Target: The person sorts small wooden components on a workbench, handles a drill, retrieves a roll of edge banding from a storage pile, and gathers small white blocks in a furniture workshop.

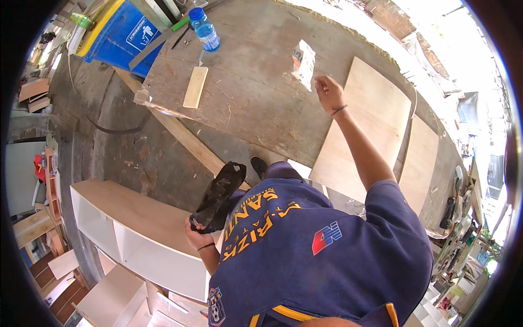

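Lower left, a black bag [219,196] partly hides the left hand [199,237] clamped on it; upper centre, the right hand [330,95] is near a white packet [305,60], grip I can't tell.

Premises: a woodworking workshop, evidently for furniture. A broad, worn brown wooden worktable [239,92] bears surface scuffs and scattered debris. Two flat, pale plywood sheets, one large [376,103] and one narrower [422,152], lie to the right. A long, open-fronted white cabinet with a light-brown wooden top [163,250] stands on the left. Stacked reddish-brown board offcuts [34,90] and a stained grey concrete floor [122,158] support the classification.
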Motion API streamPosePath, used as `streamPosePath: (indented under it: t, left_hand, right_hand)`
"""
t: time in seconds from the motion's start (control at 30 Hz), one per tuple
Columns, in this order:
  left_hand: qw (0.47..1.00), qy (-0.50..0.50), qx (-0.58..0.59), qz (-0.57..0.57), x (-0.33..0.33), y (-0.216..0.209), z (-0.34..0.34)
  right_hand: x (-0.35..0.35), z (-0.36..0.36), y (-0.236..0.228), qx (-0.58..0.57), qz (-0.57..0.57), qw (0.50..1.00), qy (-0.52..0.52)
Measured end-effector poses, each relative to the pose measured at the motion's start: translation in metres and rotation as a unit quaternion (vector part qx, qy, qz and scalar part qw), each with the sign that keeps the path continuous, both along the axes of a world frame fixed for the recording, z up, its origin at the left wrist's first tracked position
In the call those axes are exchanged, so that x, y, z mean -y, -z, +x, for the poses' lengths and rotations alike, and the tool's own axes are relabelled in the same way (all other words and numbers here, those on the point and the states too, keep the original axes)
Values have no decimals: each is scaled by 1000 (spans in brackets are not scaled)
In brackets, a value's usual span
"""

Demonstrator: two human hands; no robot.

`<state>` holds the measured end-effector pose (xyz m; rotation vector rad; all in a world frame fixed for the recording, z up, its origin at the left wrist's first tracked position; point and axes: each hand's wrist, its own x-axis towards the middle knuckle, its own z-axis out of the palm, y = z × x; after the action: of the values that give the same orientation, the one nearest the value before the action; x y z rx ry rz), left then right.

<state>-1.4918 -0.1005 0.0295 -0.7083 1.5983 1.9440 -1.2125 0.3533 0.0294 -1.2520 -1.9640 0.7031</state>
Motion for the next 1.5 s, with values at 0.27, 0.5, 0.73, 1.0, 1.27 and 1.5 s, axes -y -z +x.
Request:
streamPosePath:
  t: [0.27, 0.5, 0.73, 1.0, 1.27, 1.5]
  left_hand:
    - [1000, 13, 6, -13, 5, 1, -5]
    - [1000, 13, 3, 11, 4, 6, -18]
    - [1000, -7, -23, 17, -21, -2, -12]
    - [998, 26, -31, 44, -45, -12, -7]
    - [996, 37, -25, 82, -58, -29, -5]
    - [994, 62, -22, 89, -65, -32, -3]
  right_hand:
    - [40, -3, 40, 215, 76, 968, -106]
    - [37, -12, 54, 326, 84, 923, -185]
    - [31, -22, 32, 378, 55, 903, -196]
    - [10, -26, 41, 346, 18, 923, -166]
    - [17, -28, 40, 363, 4, 925, -115]
    - [10, -39, 34, 424, -7, 899, -111]
